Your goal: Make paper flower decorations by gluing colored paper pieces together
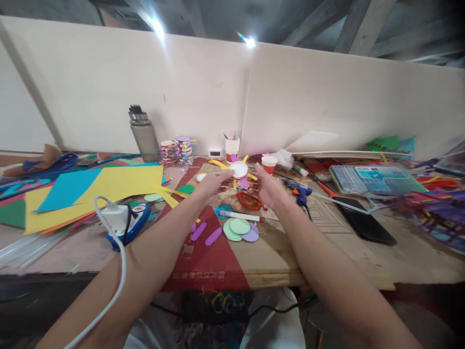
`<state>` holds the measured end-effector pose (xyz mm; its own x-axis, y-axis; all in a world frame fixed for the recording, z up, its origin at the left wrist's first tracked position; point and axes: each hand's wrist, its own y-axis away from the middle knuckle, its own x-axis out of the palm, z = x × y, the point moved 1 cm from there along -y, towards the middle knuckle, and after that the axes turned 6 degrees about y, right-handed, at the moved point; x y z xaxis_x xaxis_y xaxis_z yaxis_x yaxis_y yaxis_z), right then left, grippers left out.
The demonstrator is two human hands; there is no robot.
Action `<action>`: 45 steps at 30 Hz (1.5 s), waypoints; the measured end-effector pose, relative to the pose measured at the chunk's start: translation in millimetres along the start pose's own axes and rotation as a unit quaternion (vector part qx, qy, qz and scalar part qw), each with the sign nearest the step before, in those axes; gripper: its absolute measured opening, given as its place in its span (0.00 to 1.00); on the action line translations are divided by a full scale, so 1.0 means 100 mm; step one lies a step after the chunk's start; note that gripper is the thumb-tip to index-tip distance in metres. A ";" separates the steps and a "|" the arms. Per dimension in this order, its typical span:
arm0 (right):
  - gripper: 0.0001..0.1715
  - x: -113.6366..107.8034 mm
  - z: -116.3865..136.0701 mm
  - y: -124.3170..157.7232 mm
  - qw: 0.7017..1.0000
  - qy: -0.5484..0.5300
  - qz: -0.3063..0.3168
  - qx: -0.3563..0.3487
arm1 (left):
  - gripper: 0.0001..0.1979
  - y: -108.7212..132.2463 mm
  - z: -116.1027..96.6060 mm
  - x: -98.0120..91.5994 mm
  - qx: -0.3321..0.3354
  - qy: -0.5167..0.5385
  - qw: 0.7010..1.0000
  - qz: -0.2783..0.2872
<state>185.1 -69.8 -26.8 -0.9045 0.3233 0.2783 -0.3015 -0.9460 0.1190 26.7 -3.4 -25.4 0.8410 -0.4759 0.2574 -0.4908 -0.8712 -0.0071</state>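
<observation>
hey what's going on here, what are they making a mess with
A person's left hand grips the edge of a white disc with purple and yellow strips sticking out around it. The right hand is close beside it; whether it touches a strip is too small to tell. Below the hands lie pale green paper circles and loose purple strips. A blue glue gun lies on the right hand's outer side.
</observation>
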 end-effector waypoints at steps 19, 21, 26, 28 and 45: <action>0.21 0.05 -0.03 0.04 0.996 0.040 0.052 -0.063 | 0.16 0.01 -0.02 -0.01 -0.034 -0.009 0.999 0.023; 0.21 0.05 -0.04 0.03 0.996 0.041 0.051 -0.065 | 0.16 0.02 -0.03 -0.02 -0.046 -0.004 0.999 0.028; 0.20 0.05 -0.04 0.04 0.996 0.039 0.042 -0.062 | 0.16 0.02 -0.02 -0.02 -0.059 -0.021 0.998 0.025; 0.20 0.05 -0.04 0.04 0.997 0.043 0.040 -0.057 | 0.17 0.02 -0.02 -0.02 -0.050 -0.023 0.998 0.025; 0.24 0.03 -0.09 -0.03 0.993 0.064 0.069 -0.070 | 0.18 0.01 -0.07 -0.04 -0.061 -0.065 0.994 0.056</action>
<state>180.6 -66.1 -35.2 -0.9686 0.1922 0.1579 -0.2019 -0.9782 -0.0477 21.1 -1.7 -19.8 0.7984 -0.5869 0.1344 -0.5997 -0.7951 0.0901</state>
